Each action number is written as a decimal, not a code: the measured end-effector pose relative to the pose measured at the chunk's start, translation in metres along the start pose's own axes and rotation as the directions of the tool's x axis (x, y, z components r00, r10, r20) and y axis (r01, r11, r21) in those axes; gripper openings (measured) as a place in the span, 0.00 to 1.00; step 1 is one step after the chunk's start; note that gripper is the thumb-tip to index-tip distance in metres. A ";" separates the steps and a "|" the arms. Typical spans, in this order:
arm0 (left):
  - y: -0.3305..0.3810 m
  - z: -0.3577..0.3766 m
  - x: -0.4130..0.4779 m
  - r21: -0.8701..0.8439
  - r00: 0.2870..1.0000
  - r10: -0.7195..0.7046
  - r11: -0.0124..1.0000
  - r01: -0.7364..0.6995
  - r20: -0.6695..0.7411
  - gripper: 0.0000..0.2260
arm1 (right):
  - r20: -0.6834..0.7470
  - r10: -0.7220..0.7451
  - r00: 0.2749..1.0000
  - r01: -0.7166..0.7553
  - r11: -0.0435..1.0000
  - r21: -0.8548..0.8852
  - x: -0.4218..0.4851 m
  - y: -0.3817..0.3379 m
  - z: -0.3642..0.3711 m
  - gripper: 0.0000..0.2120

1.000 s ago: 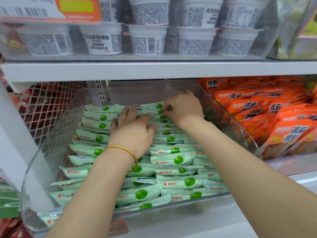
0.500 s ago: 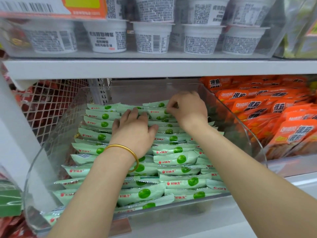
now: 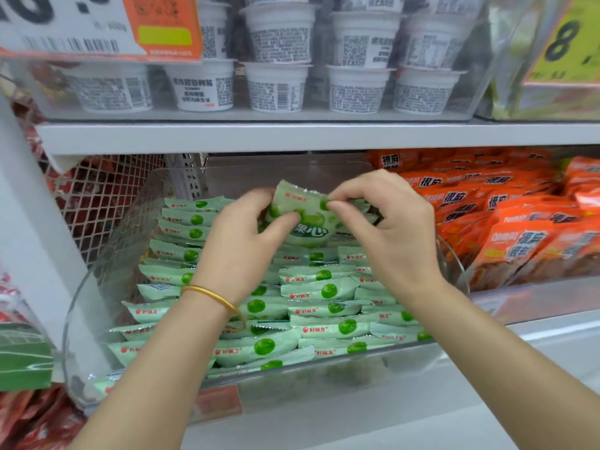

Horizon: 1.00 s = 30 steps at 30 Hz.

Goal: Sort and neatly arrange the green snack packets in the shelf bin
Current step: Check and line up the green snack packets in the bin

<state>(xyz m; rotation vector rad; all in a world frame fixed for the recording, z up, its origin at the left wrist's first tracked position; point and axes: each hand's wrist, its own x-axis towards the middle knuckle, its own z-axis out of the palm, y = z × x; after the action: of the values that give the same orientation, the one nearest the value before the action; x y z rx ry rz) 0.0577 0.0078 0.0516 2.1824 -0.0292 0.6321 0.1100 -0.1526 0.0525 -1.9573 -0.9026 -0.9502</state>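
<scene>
A clear plastic shelf bin [image 3: 97,287] holds several green snack packets [image 3: 324,289] laid flat in overlapping rows. Above the far rows, one green packet [image 3: 308,228] is lifted and tilted up, its printed face toward me. My left hand [image 3: 240,248], with a gold bangle on the wrist, pinches its left side. My right hand [image 3: 386,228] pinches its right end between thumb and fingers. The packets under both hands are partly hidden.
Orange snack packets [image 3: 506,228] fill the bin to the right. White cups [image 3: 276,86] stand on the shelf above, close over the bin. A wire mesh divider [image 3: 97,196] is at the left. A price tag [image 3: 97,24] hangs at top left.
Both hands were low on the far rows, the right one gripping there. Now they have risen and pinch one packet together above the pile.
</scene>
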 end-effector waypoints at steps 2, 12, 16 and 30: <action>0.009 -0.004 -0.011 -0.097 1.000 0.017 0.995 -0.018 -0.016 0.05 | -0.005 0.052 0.999 -0.051 0.991 0.126 -0.004 -0.007 -0.011 0.07; 0.028 -0.008 -0.046 -0.548 0.974 -0.129 0.809 0.212 0.186 0.14 | 0.291 0.320 0.902 -0.431 0.717 0.547 -0.027 -0.023 -0.021 0.12; 0.019 -0.008 -0.046 -0.460 0.936 -0.074 0.856 0.236 0.343 0.25 | 0.290 0.447 0.846 -0.521 0.583 0.623 -0.030 -0.019 -0.018 0.11; 0.022 0.007 -0.041 -0.437 0.945 -0.031 0.881 0.179 0.325 0.37 | 0.294 0.546 0.784 -0.558 0.414 0.719 -0.027 -0.015 -0.018 0.11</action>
<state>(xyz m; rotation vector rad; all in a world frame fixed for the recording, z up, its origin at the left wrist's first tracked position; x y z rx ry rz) 0.0193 -0.0190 0.0453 1.7785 -0.2047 0.1833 0.0795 -0.1681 0.0427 -1.2990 -0.4523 -0.0650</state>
